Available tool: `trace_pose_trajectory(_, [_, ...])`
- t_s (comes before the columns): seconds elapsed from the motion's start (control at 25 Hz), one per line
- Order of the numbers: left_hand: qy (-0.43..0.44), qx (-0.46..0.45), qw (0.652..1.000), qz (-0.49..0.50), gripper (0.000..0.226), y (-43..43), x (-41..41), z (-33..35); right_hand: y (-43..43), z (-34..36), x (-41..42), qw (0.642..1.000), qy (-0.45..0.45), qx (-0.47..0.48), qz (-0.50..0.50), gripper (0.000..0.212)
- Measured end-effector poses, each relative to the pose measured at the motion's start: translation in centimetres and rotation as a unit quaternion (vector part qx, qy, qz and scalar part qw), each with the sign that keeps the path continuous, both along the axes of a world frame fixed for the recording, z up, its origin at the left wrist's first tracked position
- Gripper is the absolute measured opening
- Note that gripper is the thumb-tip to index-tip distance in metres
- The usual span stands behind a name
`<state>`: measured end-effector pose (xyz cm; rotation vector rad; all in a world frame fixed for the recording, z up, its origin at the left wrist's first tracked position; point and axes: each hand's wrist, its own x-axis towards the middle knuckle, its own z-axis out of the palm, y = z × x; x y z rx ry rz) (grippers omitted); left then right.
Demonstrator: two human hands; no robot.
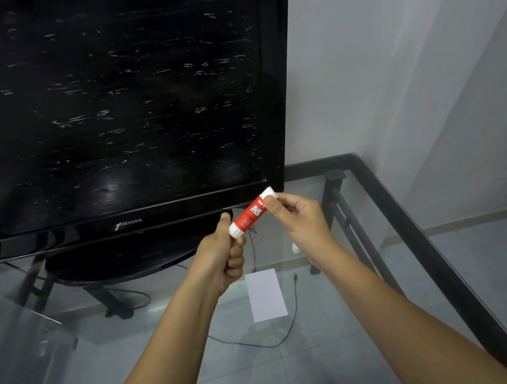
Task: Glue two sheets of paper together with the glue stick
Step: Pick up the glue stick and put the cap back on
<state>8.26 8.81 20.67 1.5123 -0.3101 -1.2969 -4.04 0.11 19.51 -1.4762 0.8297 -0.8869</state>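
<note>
A large black television (94, 101) stands on its oval base at the far side of the glass table (421, 230), its screen filling most of the far edge and leaving only a narrow strip free toward the far right corner. The table's dark frame runs along the right edge, and the glass in the middle and toward the near edge lies open. A white sheet of paper (266, 294) lies flat near the middle of the table, apart from the television base. Both bare forearms reach in from the near edge and meet above the glass. The left hand (223, 258) is closed around the lower white end of the red glue stick (251, 214), held tilted in the air; the right hand (300, 217) pinches its upper white end between thumb and fingers. Something small and white shows under the right palm, possibly a cap.
</note>
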Motion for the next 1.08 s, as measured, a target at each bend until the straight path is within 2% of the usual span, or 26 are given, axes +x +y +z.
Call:
trace_pose_trajectory(0.08, [-0.032, -0.052, 0.998, -0.001, 0.051, 0.1, 0.0, -0.3, -0.2, 0.0, -0.2, 1.000, 0.000, 0.000, -0.007, 0.004])
trace_pose_trajectory(0.16, [-0.028, -0.152, 0.988, 0.000, 0.029, 0.3, 0.0, -0.5, -0.4, 0.2, -0.4, 1.000, -0.007, -0.005, -0.016, 0.004])
trace_pose_trajectory(0.24, [-0.042, -0.214, 0.976, -0.017, 0.019, 0.5, 0.3, -0.9, -0.6, 0.3, -0.4, 1.000, -0.012, -0.004, -0.020, 0.004])
trace_pose_trajectory(0.32, [-0.097, -0.203, 0.974, -0.031, 0.027, 0.5, 0.4, -1.2, -0.6, 0.3, -0.4, 1.000, -0.009, -0.004, -0.016, 0.010])
trace_pose_trajectory(0.4, [-0.122, -0.151, 0.980, -0.035, 0.042, 0.3, 0.3, -1.1, -0.6, 0.2, -0.2, 1.000, -0.003, -0.001, -0.006, 0.012])
trace_pose_trajectory(0.44, [-0.094, -0.122, 0.987, -0.034, 0.045, 0.2, 0.4, -1.0, -0.6, 0.2, -0.1, 1.000, 0.000, 0.002, -0.003, 0.011])
trace_pose_trajectory(0.48, [-0.028, -0.090, 0.995, -0.035, 0.047, 0.0, 0.7, -0.8, -0.6, 0.2, 0.0, 1.000, 0.002, 0.006, -0.001, 0.010])
trace_pose_trajectory(0.52, [0.078, -0.053, 0.995, -0.043, 0.049, -0.1, 1.1, -0.6, -0.7, 0.3, 0.0, 1.000, 0.005, 0.009, 0.001, 0.011])
trace_pose_trajectory(0.6, [0.270, -0.011, 0.960, -0.070, 0.053, 0.0, 1.8, -0.1, -0.8, 0.1, 0.2, 1.000, 0.011, 0.009, 0.008, 0.013])
trace_pose_trajectory(0.64, [0.311, -0.008, 0.948, -0.072, 0.055, 0.0, 1.9, 0.0, -0.9, 0.1, 0.3, 1.000, 0.013, 0.007, 0.013, 0.015])
trace_pose_trajectory(0.68, [0.311, -0.006, 0.948, -0.069, 0.056, -0.1, 1.9, 0.0, -1.0, 0.1, 0.3, 1.000, 0.015, 0.007, 0.015, 0.016])
trace_pose_trajectory(0.72, [0.249, -0.007, 0.967, -0.062, 0.057, -0.3, 1.8, 0.0, -1.1, 0.1, 0.3, 1.000, 0.015, 0.008, 0.011, 0.016])
trace_pose_trajectory(0.76, [0.125, -0.017, 0.991, -0.048, 0.054, -0.3, 1.5, -0.2, -1.3, 0.0, 0.3, 1.000, 0.013, 0.011, 0.003, 0.015])
trace_pose_trajectory(0.8, [-0.043, -0.049, 0.998, -0.026, 0.048, -0.3, 1.2, -0.4, -1.6, 0.0, 0.3, 1.000, 0.009, 0.014, -0.007, 0.014])
trace_pose_trajectory(0.84, [-0.219, -0.094, 0.971, -0.010, 0.040, -0.3, 0.9, -0.8, -1.9, 0.0, 0.3, 1.000, 0.009, 0.016, -0.018, 0.014])
trace_pose_trajectory(0.88, [-0.365, -0.138, 0.921, -0.017, 0.034, -0.1, 0.8, -1.3, -2.1, -0.2, 0.4, 0.999, 0.013, 0.017, -0.026, 0.015])
trace_pose_trajectory(0.92, [-0.464, -0.165, 0.870, -0.032, 0.037, -0.1, 0.8, -1.9, -2.3, -0.5, 0.5, 0.999, 0.020, 0.020, -0.029, 0.016])
trace_pose_trajectory(0.96, [-0.519, -0.174, 0.836, -0.042, 0.041, -0.2, 0.9, -2.5, -2.5, -0.8, 0.6, 0.999, 0.026, 0.023, -0.030, 0.018])
trace_pose_trajectory(1.0, [-0.549, -0.169, 0.817, -0.042, 0.042, -0.3, 0.9, -3.1, -2.6, -1.1, 0.7, 0.999, 0.030, 0.025, -0.028, 0.019])
trace_pose_trajectory(1.08, [-0.577, -0.166, 0.800, -0.021, 0.038, -0.7, 1.1, -4.1, -2.9, -2.1, 1.1, 0.999, 0.038, 0.031, -0.018, 0.021])
